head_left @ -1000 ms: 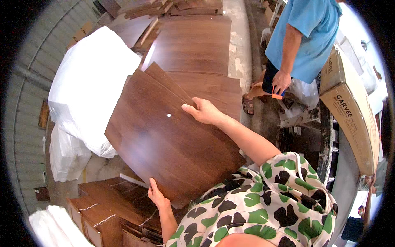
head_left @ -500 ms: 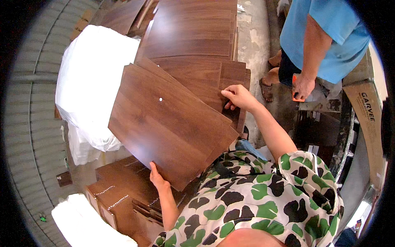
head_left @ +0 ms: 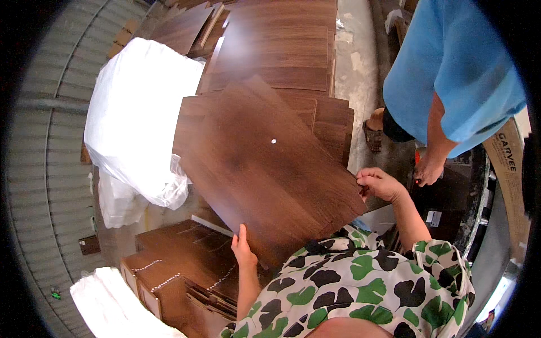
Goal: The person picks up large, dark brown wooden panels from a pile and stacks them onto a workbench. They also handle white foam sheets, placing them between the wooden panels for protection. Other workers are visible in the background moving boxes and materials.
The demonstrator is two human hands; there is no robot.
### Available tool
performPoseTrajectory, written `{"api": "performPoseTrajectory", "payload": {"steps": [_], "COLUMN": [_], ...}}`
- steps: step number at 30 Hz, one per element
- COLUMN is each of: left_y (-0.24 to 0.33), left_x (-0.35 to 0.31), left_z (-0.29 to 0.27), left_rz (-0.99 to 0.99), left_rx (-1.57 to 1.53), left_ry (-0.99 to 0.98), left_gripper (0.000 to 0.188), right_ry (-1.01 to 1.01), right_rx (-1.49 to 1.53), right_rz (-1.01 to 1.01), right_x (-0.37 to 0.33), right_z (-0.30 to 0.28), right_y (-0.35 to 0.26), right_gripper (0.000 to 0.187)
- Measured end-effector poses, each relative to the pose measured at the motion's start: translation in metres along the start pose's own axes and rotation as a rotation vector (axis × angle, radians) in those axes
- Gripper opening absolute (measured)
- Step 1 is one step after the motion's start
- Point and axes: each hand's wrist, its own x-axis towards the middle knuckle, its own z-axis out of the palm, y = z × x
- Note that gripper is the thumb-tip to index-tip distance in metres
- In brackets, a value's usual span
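A dark brown wood-grain board [head_left: 248, 186] with a small white dot is tilted in front of me, over a stack of similar boards [head_left: 336, 129]. My left hand [head_left: 244, 249] grips its lower left edge, the thumb on the top face and the other fingers hidden below. At the board's right corner my right hand [head_left: 382, 185] pinches the edge between thumb and curled fingers. A blurred edge at the far end suggests the board is moving; whether one board or several lie together in my hands I cannot tell.
White wrapped bundles [head_left: 138, 118] stand at the left. Stacked brown panels [head_left: 186, 245] with rows of pale dots lie below, beside another white bundle [head_left: 112, 304]. At right, a co-worker in a blue top [head_left: 445, 73] holds something orange-red near a cardboard box [head_left: 503, 155].
My right hand has come down and right from above the stack to the board's right corner and closed there. The board has shifted right, my left hand with it. The co-worker's arm has lowered.
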Motion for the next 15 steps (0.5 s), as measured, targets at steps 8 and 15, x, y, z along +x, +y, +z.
{"api": "performPoseTrajectory", "payload": {"steps": [8,15], "left_y": [0.032,0.131], "left_x": [0.024,0.108], "left_z": [-0.005,-0.005], "left_rz": [0.066,0.234], "left_rx": [-0.108,0.225], "left_ry": [-0.144,-0.376], "left_gripper": [0.036,0.022], "right_ry": [0.15,0.274], "right_rx": [-0.495,-0.279], "right_rz": [-0.275,-0.348], "right_x": [0.003,0.027], "right_z": [0.069,0.144], "right_y": [-0.009,0.045], "right_gripper": [0.048,0.047]}}
